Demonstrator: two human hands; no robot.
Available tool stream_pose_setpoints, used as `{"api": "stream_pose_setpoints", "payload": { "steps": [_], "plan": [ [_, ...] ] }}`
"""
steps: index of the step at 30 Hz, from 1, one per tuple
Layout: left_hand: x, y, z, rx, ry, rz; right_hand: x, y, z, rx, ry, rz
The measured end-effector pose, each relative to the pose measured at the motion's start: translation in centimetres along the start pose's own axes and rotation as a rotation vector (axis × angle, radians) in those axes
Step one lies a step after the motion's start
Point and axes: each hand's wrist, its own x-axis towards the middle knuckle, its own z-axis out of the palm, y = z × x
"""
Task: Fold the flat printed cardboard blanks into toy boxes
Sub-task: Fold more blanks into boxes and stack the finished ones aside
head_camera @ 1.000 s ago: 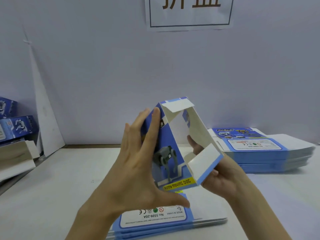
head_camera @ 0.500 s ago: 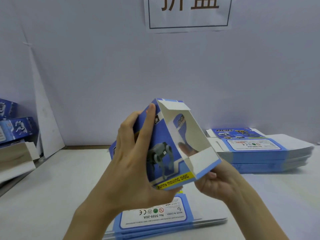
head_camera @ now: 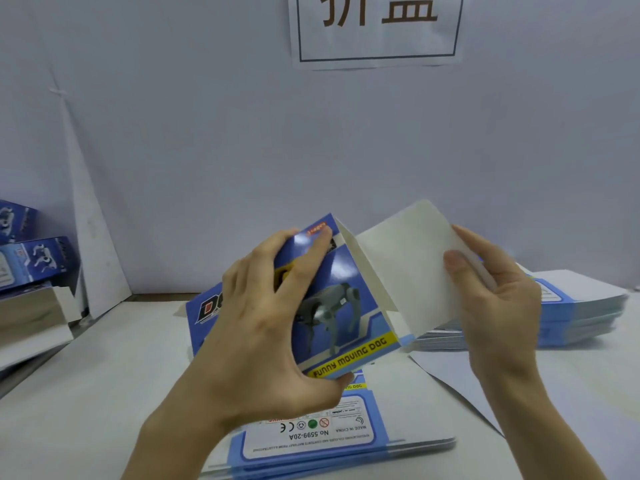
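I hold a half-formed blue toy box (head_camera: 341, 306) printed with a grey robot dog and "FUNNY MOVING DOG" above the table. My left hand (head_camera: 266, 327) grips its printed side, fingers over the top edge and thumb under the bottom corner. Its large white end flap (head_camera: 405, 271) stands open to the right, and my right hand (head_camera: 495, 289) pinches that flap's far edge with thumb in front. A low pile of flat blue blanks (head_camera: 311, 441) lies on the table right under the box.
A taller stack of flat blanks (head_camera: 581, 306) sits at the right. Folded blue boxes (head_camera: 31, 258) are piled at the left edge, beside a leaning white card (head_camera: 93, 237). A white wall with a printed sign (head_camera: 377, 29) closes the back.
The box was turned so its printed side faces me. My right hand left the inside of the box and now pinches the big white flap, which has swung open to the right.
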Motion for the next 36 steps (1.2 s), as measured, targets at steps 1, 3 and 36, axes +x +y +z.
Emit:
{"api": "stream_pose_setpoints", "payload": {
  "steps": [1, 3, 36],
  "plan": [
    [0.0, 0.2, 0.2, 0.004, -0.010, 0.002, -0.3, -0.1, 0.2, -0.065, 0.011, -0.092],
    [0.2, 0.6, 0.6, 0.046, -0.012, 0.027, -0.9, 0.0, 0.6, -0.218, 0.019, -0.277],
    [0.7, -0.4, 1.6, 0.157, 0.054, 0.060, -0.8, 0.0, 1.2, 0.099, -0.482, 0.505]
  ]
}}
